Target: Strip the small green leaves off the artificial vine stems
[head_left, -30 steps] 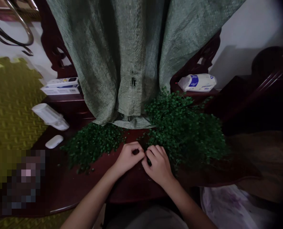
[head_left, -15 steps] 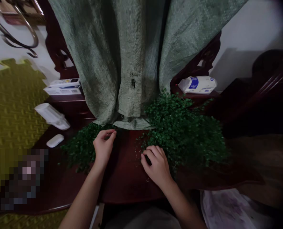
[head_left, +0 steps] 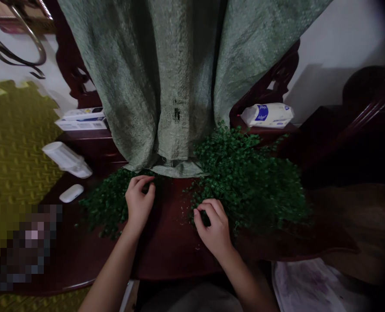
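Observation:
My left hand (head_left: 140, 197) is over the inner edge of the smaller pile of green leafy sprigs (head_left: 105, 203). Its thumb and forefinger are curved, with a small gap at the tips, and nothing shows between them. At the near left edge of the larger pile of sprigs (head_left: 260, 182) is my right hand (head_left: 213, 223). Thumb and forefinger meet in a pinch there; whatever they hold is too small or dark to make out. Both piles lie on a dark red wooden table (head_left: 168, 242), with a bare strip and pale specks between them.
A grey-green woven cloth (head_left: 176, 78) hangs behind the piles, its lower edge resting on the tabletop. At left are a flat box (head_left: 82, 123), a white bottle-like container (head_left: 67, 159) and a small white case (head_left: 71, 193). A tissue pack (head_left: 270, 115) rests on the right ledge.
My left thumb and forefinger have moved slightly apart. My right thumb and forefinger have come together. The whole view has shifted a little, and the piles look much the same.

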Motion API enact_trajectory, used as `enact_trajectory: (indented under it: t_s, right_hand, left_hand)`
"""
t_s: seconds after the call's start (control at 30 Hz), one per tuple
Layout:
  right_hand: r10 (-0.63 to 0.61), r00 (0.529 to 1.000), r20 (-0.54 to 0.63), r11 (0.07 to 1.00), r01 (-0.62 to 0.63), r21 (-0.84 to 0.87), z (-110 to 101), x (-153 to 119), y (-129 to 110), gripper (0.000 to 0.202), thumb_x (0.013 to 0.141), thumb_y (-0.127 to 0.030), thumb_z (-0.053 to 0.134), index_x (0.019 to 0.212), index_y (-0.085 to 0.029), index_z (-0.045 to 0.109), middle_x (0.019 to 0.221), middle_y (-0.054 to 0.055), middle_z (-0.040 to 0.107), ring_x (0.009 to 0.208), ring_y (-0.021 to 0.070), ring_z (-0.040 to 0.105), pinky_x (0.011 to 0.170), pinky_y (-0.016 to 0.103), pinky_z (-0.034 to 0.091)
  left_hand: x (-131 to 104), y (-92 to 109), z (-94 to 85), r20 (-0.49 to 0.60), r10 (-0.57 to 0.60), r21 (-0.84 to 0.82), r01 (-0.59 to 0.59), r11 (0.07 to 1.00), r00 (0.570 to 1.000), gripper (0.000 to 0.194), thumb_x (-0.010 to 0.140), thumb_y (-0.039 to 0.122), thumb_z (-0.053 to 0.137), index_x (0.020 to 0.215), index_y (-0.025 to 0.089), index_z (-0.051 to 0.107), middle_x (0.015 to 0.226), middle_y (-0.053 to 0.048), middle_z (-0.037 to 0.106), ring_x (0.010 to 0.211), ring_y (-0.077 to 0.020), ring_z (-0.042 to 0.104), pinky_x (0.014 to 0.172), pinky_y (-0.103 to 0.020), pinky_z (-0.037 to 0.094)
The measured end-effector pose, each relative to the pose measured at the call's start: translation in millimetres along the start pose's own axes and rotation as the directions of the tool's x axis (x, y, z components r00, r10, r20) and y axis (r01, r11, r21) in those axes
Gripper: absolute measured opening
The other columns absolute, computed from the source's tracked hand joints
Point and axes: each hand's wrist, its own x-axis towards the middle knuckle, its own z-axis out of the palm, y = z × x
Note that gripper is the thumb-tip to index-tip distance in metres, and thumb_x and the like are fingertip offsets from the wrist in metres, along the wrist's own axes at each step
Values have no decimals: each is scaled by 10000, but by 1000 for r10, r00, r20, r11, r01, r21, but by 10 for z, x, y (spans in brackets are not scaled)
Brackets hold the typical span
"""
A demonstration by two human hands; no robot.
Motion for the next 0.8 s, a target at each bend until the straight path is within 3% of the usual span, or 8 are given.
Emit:
enact_trajectory:
  t_s: [0.1,0.17,0.23,0.3,0.37,0.4,0.67,0.8]
  right_hand:
    - [5,1000,-12,1000,-5,13,-10,3,-15,105,882,-150,519,799,-202,556,818,52,562,789,183,539,724,323,467]
    - [5,1000,-27,1000,-4,13,-13,0,-18,159,881,-151,514,732,-208,524,766,43,544,749,178,524,687,318,453]
    - [5,999,-50,1000,-5,1,-15,-3,-15,244,884,-158,510,651,-215,463,694,26,508,692,170,495,652,316,425]
    - [5,997,-71,1000,-6,-19,-13,-4,-10,313,890,-165,510,600,-219,405,633,8,466,644,163,461,637,321,397]
    - [1,996,-85,999,-4,-39,-9,-1,-6,341,892,-163,517,583,-217,383,603,-2,446,622,159,442,645,329,380]
    - [-2,996,-89,999,-3,-48,-6,0,-6,341,891,-159,523,583,-215,387,599,-4,448,620,159,441,658,336,378]
    - [-60,977,-205,995,43,-86,-108,-4,-34,91,852,-136,582,797,-208,574,869,69,565,814,205,542,719,358,447]
    - [-105,985,-138,994,103,-22,-302,199,-113,104,837,-110,586,837,-214,572,850,58,569,806,203,563,717,354,474]
  left_hand:
    - [-67,98,55,150,126,-18,-125,992,981,161,841,221,553,888,169,699,896,-63,642,849,-197,631,781,-314,523]
    - [-132,160,124,277,212,-57,-204,977,937,169,856,206,557,945,181,699,925,-62,665,882,-199,640,828,-326,525]
    - [-201,198,203,376,293,-97,-277,956,879,260,873,166,531,1089,204,672,1063,-76,670,1007,-216,624,912,-358,510]
    - [-260,212,272,485,373,-124,-360,925,791,385,879,85,477,1214,215,616,1209,-89,634,1118,-229,579,981,-397,480]
    - [-300,210,314,566,415,-138,-415,900,712,434,868,22,448,1226,207,610,1237,-93,623,1130,-234,565,986,-409,477]
    - [-312,207,325,587,419,-139,-424,895,693,424,863,10,451,1198,202,627,1206,-92,635,1103,-233,573,968,-402,487]
    - [-287,155,354,538,379,-128,-371,920,753,190,881,116,550,992,180,689,955,-80,656,902,-222,613,844,-369,517]
    - [-297,173,364,499,363,-155,-331,931,787,234,927,131,467,1028,184,671,921,-81,653,855,-202,627,787,-320,520]
